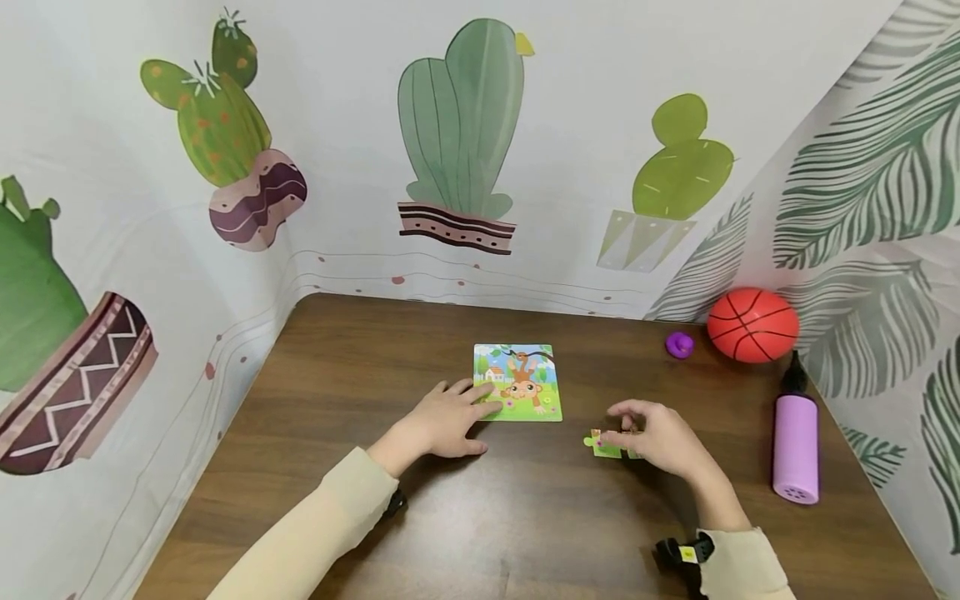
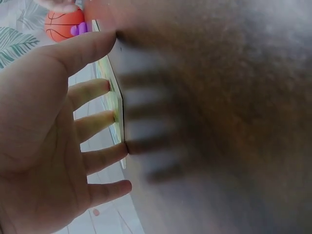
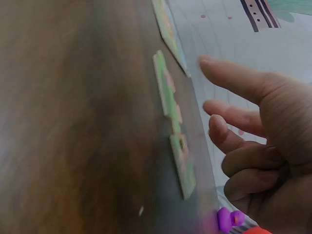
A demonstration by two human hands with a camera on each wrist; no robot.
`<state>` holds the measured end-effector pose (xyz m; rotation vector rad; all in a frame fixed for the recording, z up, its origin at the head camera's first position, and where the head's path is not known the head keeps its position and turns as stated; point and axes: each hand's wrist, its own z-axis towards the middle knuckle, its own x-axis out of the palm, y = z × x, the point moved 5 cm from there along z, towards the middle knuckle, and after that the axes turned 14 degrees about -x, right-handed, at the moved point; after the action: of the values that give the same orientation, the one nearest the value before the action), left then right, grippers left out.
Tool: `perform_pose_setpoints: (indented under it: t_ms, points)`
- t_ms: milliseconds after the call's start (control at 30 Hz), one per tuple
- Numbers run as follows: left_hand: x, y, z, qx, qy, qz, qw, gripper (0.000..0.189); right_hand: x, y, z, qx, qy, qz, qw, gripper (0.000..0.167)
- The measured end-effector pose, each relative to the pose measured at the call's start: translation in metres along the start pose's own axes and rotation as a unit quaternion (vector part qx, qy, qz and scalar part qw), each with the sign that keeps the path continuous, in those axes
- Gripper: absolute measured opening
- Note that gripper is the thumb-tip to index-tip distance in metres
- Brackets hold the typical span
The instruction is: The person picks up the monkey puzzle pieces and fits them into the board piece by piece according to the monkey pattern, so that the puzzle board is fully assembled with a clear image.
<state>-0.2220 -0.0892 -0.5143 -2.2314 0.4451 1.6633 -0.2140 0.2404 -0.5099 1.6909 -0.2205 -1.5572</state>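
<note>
A square picture board (image 1: 534,400) printed with an upside-down monkey lies on the table. My left hand (image 1: 450,419) is at its lower left corner, fingers spread, with some fingertips resting on its edge in the left wrist view. Green jigsaw pieces (image 1: 606,448) lie to the right of the board. Over them is my right hand (image 1: 660,437), partly hiding them in the head view. In the right wrist view its fingers are loosely bent, with nothing between them, apart from the two green pieces (image 3: 168,92) lying end to end on the wood.
At the back right of the brown table (image 1: 337,375) sit a small purple duck (image 1: 680,345) and a red toy basketball (image 1: 753,325). A lilac pump (image 1: 797,450) with a black nozzle lies near the right edge. Cactus-print walls (image 1: 337,167) stand behind and beside the table.
</note>
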Motion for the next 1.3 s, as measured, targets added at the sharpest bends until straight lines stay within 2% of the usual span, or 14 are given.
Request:
perform_pose_setpoints:
  t_ms: [133,233,400,567,867,1067,1300]
  points:
    - [-0.002,0.001,0.002,0.002,0.000,-0.013,0.9999,0.070,0.005,-0.004,-0.007,-0.008,0.040,-0.031,0.9987,0.047]
    - [-0.002,0.002,0.003,0.006,0.002,-0.014,0.9999,0.069,0.007,-0.007,-0.009,-0.009,0.049,-0.035,0.9981,0.042]
    - [0.001,0.007,0.005,0.017,0.000,-0.016,0.9997,0.070,0.008,-0.009,-0.009,-0.008,0.047,-0.023,0.9986,0.037]
    - [0.000,0.010,0.006,0.027,-0.002,-0.022,0.9994,0.071,0.008,-0.009,-0.009,-0.007,0.052,-0.033,0.9981,0.035]
    - [-0.004,0.011,0.006,0.038,0.004,-0.030,0.9988,0.069,0.006,-0.004,-0.008,-0.034,0.043,-0.035,0.9979,0.038]
    - [-0.002,0.013,0.007,0.047,-0.004,-0.034,0.9983,0.066,0.006,-0.005,-0.008,-0.032,0.034,-0.021,0.9987,0.039]
    - [-0.004,0.014,0.007,0.036,0.009,-0.056,0.9977,0.064,0.006,-0.004,-0.008,-0.038,0.029,-0.022,0.9986,0.037]
